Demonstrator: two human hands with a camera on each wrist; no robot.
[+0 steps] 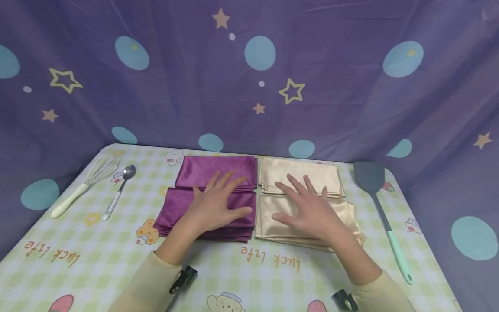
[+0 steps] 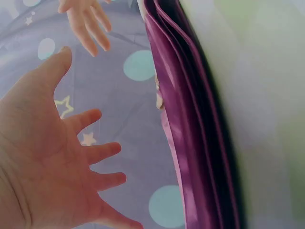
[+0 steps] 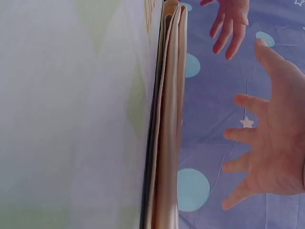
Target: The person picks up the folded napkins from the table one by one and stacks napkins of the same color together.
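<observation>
Two folded purple satin cloths lie one behind the other: the near purple cloth (image 1: 171, 208) and the far purple cloth (image 1: 202, 167). To their right are a near champagne satin cloth (image 1: 269, 225) and a far champagne cloth (image 1: 273, 169), folded likewise. My left hand (image 1: 212, 208), fingers spread, hovers over the purple pair; the left wrist view shows a gap between that palm (image 2: 47, 157) and the layered purple edge (image 2: 190, 143). Above the champagne pair my right hand (image 1: 312, 210) is spread too, its palm (image 3: 281, 148) apart from the folds (image 3: 169, 119). Neither hand holds anything.
A whisk (image 1: 83, 186) and a spoon (image 1: 120, 190) lie at the table's left. On the right side rests a grey spatula (image 1: 370, 177) with a mint handle. The table has a checked cloth (image 1: 218, 277); a purple patterned curtain (image 1: 331, 117) hangs behind.
</observation>
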